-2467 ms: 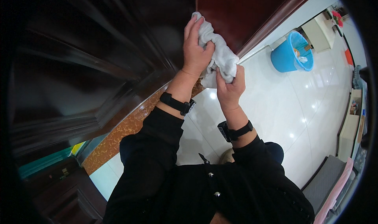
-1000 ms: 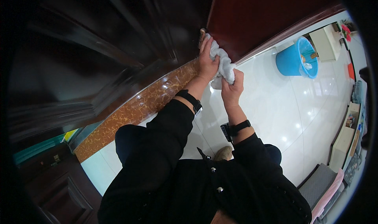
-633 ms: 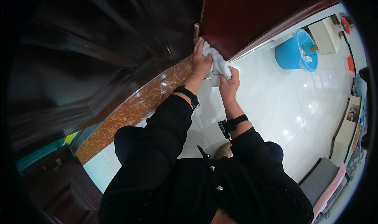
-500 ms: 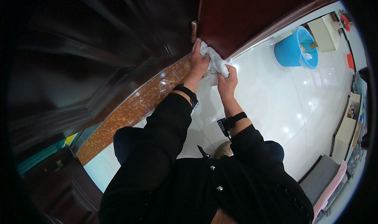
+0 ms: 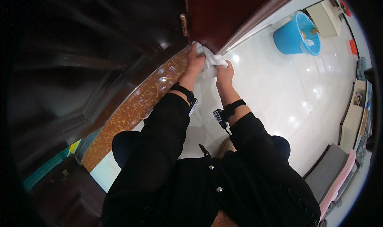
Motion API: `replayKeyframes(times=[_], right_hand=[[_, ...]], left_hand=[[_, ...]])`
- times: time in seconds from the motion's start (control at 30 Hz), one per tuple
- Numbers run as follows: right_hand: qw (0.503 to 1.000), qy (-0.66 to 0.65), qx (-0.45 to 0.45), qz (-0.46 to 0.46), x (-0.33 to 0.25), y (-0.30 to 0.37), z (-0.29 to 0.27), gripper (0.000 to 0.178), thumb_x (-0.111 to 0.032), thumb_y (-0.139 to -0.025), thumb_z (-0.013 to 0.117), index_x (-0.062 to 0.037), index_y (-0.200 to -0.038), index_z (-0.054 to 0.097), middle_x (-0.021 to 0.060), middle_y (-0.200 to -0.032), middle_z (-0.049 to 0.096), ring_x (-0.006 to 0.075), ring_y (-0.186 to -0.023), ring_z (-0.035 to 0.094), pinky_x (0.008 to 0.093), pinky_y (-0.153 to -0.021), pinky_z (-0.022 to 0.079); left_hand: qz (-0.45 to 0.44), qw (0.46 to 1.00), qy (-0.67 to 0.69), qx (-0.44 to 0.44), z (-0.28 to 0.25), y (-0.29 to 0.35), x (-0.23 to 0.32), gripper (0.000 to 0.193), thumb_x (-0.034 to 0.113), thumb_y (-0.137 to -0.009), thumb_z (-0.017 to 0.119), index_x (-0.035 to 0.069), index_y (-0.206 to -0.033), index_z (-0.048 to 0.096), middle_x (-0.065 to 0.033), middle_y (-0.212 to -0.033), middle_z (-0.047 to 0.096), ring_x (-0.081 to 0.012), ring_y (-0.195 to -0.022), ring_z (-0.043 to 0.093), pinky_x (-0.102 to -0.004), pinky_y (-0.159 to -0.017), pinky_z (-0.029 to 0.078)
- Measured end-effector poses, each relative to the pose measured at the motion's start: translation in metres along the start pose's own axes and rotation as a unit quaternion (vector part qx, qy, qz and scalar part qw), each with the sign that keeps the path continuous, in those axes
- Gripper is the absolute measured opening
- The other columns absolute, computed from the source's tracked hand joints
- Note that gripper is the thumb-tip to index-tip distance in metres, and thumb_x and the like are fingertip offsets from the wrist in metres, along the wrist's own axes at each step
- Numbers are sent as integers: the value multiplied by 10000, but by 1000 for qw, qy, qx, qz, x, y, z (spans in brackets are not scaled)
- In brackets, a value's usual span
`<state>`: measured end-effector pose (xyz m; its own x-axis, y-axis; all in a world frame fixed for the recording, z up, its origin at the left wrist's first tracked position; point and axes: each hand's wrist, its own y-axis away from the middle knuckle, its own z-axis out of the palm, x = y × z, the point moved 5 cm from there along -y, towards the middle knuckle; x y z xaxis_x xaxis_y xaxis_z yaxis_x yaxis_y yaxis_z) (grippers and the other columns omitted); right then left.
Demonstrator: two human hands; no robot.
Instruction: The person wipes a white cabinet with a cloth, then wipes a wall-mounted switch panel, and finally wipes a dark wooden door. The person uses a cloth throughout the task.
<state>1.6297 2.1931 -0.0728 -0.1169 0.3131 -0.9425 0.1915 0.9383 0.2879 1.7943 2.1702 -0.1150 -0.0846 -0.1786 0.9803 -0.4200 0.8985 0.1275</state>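
A white cloth (image 5: 210, 57) is bunched between my two hands at the foot of a dark red door frame (image 5: 215, 19). My left hand (image 5: 194, 60) is closed on the cloth's left end, beside the brown marbled threshold (image 5: 159, 83). Its other end is gripped by my right hand (image 5: 225, 73), over the pale tiled floor. Part of the cloth hangs down between the hands. Just above my left hand, a bronze-coloured hinge (image 5: 184, 25) joins the frame to the dark wooden door (image 5: 99, 59).
A blue bin (image 5: 288, 38) with a liner and some rubbish stands on the glossy tiles (image 5: 271, 95) at the far right. Behind it is a cream cabinet (image 5: 325, 17). A grey cushioned seat (image 5: 328, 171) with a pink edge lies at the right.
My view has shifted a little. Both hands, still on the cloth, are slightly lower along the frame relative to the hinge.
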Motion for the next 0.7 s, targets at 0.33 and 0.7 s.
replayKeyframes(times=[0.33, 0.7], right_hand=[[993, -111, 39, -18, -61, 5, -22, 395, -50, -793, 661, 26, -1168, 562, 133, -1088, 635, 211, -990, 620, 327, -869, 508], [975, -5, 22, -223, -133, 37, -35, 360, -19, -851, 620, 12, -1203, 550, 95, -1169, 579, 192, -1052, 578, 312, -930, 482]], left_hand=[[69, 996, -15, 51, -9, 46, 68, 737, 65, -726, 682, -20, -1421, 451, -239, -1386, 508, -379, -1296, 494, -421, -1115, 386], [184, 974, -57, 115, -26, 71, 151, 746, 28, -698, 735, -7, -1387, 452, -206, -1299, 507, -390, -1221, 513, -458, -1071, 415]])
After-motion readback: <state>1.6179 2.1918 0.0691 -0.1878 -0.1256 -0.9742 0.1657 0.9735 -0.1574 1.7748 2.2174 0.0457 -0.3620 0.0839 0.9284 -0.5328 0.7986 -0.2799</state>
